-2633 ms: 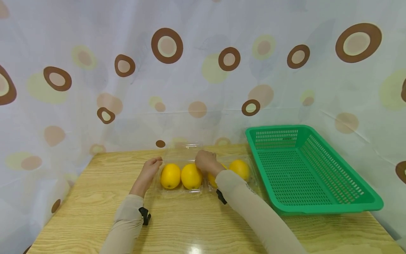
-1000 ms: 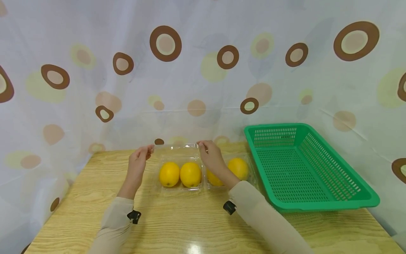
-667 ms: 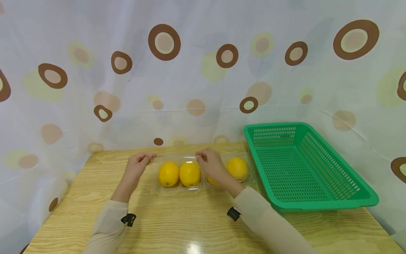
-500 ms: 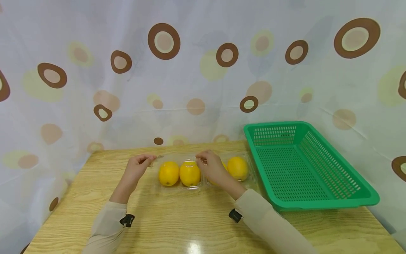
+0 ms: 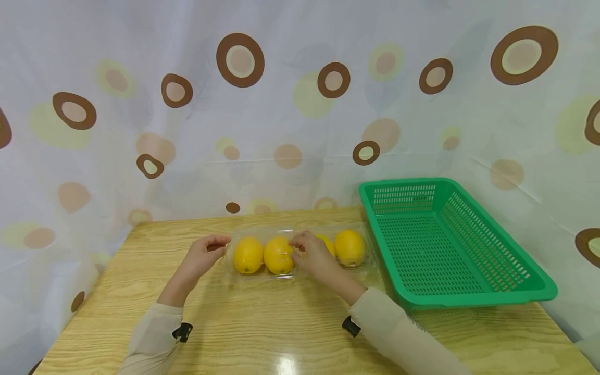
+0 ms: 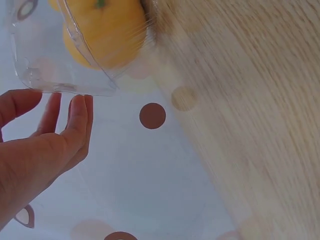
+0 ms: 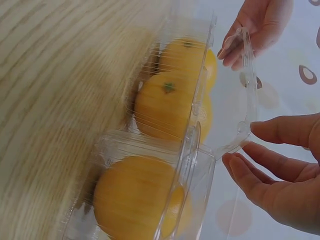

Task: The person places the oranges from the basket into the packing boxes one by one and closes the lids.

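In the head view a clear plastic clamshell box (image 5: 276, 277) holds two oranges (image 5: 248, 255) side by side. Its clear lid (image 7: 251, 90) tilts over them, partly lowered, as the right wrist view shows. My left hand (image 5: 198, 256) is at the lid's left corner, fingers fairly straight, with fingertips right at the edge in the left wrist view. At the opposite corner is my right hand (image 5: 320, 260), thumb and fingers spread around the lid's edge. A second clear box (image 5: 372, 258) with two more oranges (image 5: 350, 248) adjoins on the right; my right hand partly covers one.
A large green plastic basket (image 5: 457, 250) stands on the right of the wooden table (image 5: 262, 328), close to the second box. A patterned curtain (image 5: 290, 120) hangs behind the table and along its sides.
My right hand moved from between the boxes to the raised lid's right corner, the left hand to its left corner. The lid swung down toward the oranges, and both hands' fingers have loosened.
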Available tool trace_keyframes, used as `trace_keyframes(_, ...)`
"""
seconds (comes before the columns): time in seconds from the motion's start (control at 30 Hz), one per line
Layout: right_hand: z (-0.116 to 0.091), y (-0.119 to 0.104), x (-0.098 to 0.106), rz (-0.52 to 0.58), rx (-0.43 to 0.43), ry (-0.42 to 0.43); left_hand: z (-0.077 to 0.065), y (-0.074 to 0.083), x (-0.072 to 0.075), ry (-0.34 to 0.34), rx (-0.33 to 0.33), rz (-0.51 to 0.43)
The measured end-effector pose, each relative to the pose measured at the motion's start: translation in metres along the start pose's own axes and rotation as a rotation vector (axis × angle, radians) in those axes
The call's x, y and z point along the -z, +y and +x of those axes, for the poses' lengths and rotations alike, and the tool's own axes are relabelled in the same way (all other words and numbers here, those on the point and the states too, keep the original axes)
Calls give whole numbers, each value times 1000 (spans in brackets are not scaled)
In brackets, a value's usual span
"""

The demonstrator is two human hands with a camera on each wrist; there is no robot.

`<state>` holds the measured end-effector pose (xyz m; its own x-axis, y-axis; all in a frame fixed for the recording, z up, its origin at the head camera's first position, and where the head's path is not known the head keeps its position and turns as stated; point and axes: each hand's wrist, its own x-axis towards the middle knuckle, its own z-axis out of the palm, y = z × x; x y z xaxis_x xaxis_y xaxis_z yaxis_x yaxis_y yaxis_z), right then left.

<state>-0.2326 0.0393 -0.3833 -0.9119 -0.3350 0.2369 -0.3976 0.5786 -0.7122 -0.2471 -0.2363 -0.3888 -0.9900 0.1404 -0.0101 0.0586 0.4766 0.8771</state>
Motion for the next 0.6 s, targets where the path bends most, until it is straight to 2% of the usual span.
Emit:
trace_keyframes(0.17,-3,2,-4,-50,38,-17,-2,-2,-2,-5,14,40)
trace_keyframes(0.47,-8,7,-12,-106,92,-40,-7,-11,-3,-64,60,75)
trace_keyframes(0.6,-10,10,-16,-137,143,-22,-8,-13,-3,-90,79,66)
